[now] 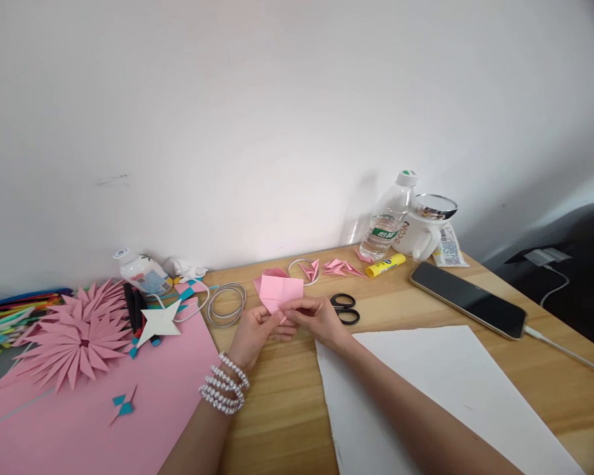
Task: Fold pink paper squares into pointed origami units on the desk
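Observation:
A creased pink sheet of origami paper (280, 289) is held up over the wooden table, its lower corner between my fingers. My left hand (260, 333), with a beaded bracelet on the wrist, is closed on that corner from the left. My right hand (319, 318) pinches the same corner from the right. Behind the sheet, more pink paper (273, 272) shows in part. Black-handled scissors (345, 309) lie just right of my right hand, their blades hidden. Folded pink paper pieces (339, 266) rest farther back.
White paper (426, 376) lies under my right forearm. Leftward are a pink sheet (163, 402), pink paper flowers (79, 346), a cream paper star (161, 324) and a coiled cable (226, 305). At the back right stand a water bottle (389, 221), mug (418, 234), glue stick (386, 264) and phone (468, 300).

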`<state>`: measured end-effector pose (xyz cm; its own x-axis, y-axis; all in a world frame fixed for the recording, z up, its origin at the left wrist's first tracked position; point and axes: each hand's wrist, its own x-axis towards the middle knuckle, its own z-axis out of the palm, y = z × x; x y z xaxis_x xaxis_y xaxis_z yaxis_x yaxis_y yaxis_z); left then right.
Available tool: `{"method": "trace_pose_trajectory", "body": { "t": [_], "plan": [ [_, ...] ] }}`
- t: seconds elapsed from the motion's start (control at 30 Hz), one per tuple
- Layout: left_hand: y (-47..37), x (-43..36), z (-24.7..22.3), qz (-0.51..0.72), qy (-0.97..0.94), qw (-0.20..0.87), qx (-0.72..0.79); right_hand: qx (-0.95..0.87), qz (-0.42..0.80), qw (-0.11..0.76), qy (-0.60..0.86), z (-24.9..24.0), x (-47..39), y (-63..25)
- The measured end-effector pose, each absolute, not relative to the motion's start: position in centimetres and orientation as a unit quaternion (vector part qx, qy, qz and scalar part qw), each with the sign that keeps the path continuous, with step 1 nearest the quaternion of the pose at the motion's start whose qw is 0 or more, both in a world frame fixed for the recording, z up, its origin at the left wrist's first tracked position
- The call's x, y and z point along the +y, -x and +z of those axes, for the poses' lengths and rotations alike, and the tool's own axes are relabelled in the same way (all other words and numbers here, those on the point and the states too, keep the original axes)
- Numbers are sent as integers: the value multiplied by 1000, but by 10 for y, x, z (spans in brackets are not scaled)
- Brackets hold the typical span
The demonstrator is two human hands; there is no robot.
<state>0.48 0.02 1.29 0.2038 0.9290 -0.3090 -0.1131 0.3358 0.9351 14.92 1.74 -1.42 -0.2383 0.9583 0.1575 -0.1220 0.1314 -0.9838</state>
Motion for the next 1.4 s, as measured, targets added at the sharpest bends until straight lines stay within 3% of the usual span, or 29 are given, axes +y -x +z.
{"method": "trace_pose_trajectory", "body": {
  "t": [1.4],
  "plan": [
    [-3, -1, 15, 383, -393, 704, 451, -545, 559, 483, 396, -14, 17, -151]
  ]
}}
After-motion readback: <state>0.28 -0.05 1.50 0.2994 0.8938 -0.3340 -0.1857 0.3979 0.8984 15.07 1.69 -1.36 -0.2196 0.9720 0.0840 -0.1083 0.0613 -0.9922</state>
